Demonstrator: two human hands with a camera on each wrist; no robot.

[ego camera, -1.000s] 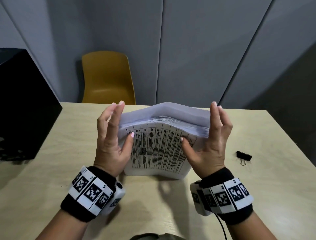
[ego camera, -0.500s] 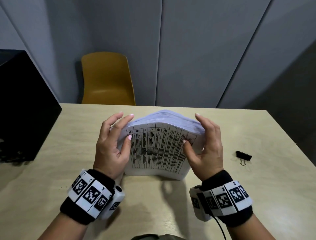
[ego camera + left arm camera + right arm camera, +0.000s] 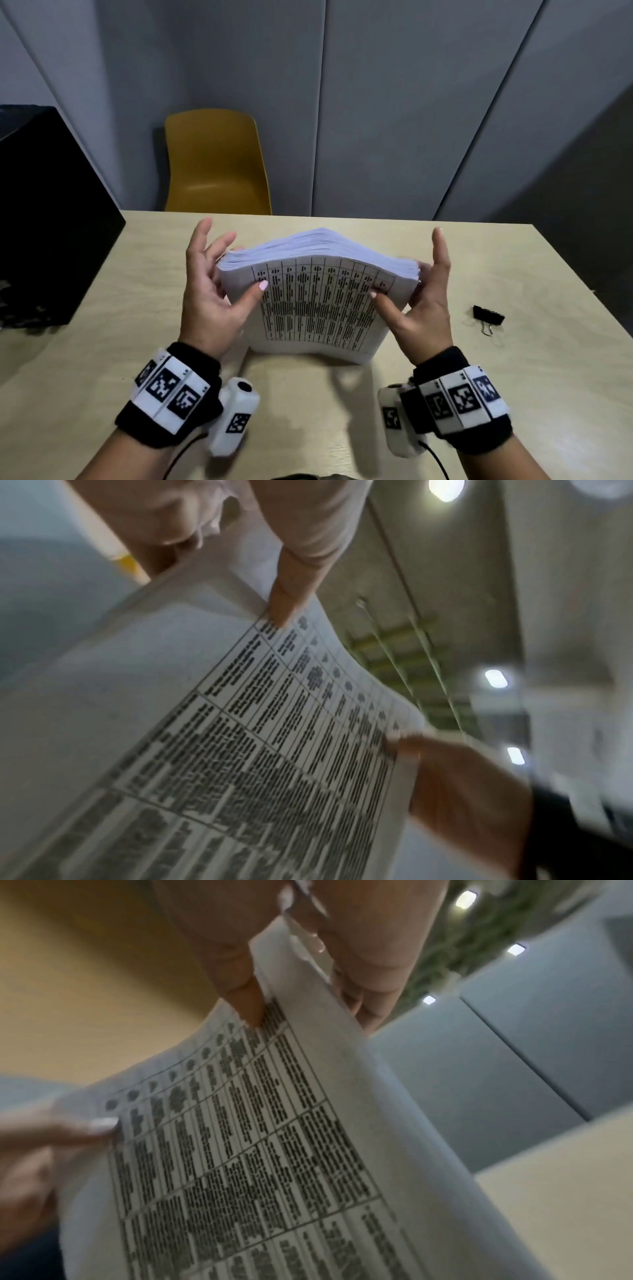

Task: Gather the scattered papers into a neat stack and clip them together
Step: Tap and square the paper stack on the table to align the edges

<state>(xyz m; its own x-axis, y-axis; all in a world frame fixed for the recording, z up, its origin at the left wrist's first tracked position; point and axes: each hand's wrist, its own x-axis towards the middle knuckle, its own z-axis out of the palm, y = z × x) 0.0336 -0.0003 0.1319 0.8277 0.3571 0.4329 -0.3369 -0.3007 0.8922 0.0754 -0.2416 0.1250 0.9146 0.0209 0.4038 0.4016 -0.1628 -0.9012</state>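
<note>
From my head view, the stack of papers (image 3: pixel 318 291) stands on its lower edge on the bench (image 3: pixel 479 394), bowed upward between my hands. My left hand (image 3: pixel 214 291) is at its left side, thumb pressed on the printed front sheet, fingers spread loosely behind the edge. My right hand (image 3: pixel 423 305) is at the right side, thumb on the front, index finger pointing up. A black binder clip (image 3: pixel 488 317) lies on the bench well apart to my right.

At my left wrist, my thumb (image 3: pixel 291 599) touches the papers' top margin.

At my right wrist, my thumb (image 3: pixel 246 1001) sits on the front and my fingers (image 3: pixel 369 966) behind, pinching the stack.
</note>
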